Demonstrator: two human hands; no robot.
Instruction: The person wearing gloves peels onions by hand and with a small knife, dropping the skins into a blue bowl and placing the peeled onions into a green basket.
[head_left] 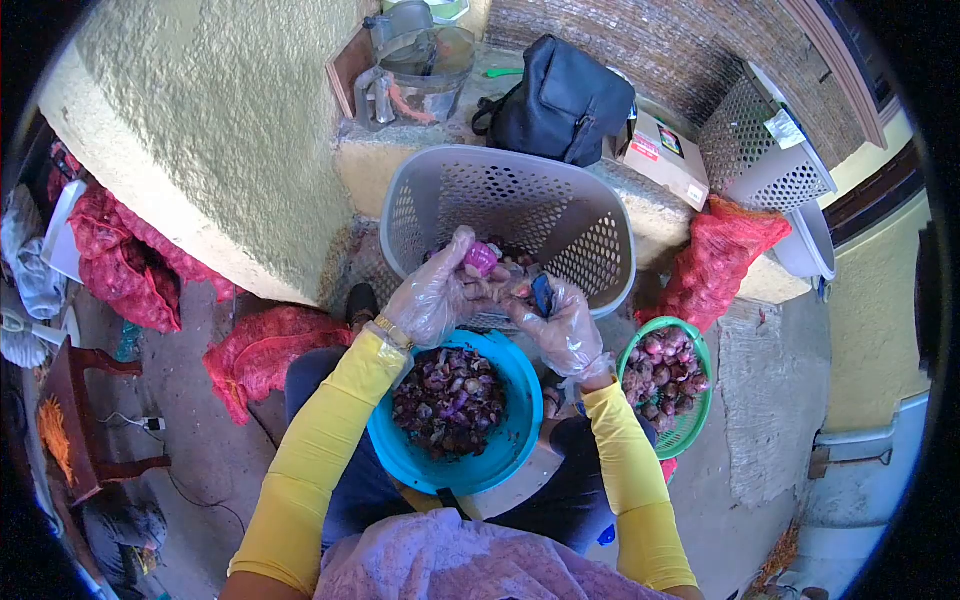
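In the head view, the seated person's left hand (425, 305), in a clear plastic glove, has its grip clamped on a purple onion (480, 259), the fingers curled round it so that its smooth side faces up. The gloved right hand (567, 330) has its grip closed around a dark blue tool (542, 296), perhaps a small knife; the blade cannot be made out among the fingers. The two hands meet just above the near rim of a grey perforated laundry basket (425, 220), apparently so that the tool sits right beside the onion.

A turquoise tub (522, 388) stands between the knees, a spot that seems chosen to lie under the work; dark onion skins (450, 400) fill much of it. Beside the right knee, a green plastic basket (684, 438) of red onions (660, 372) stands within easy reach. A red mesh sack (700, 262) leans behind it, probably for support.
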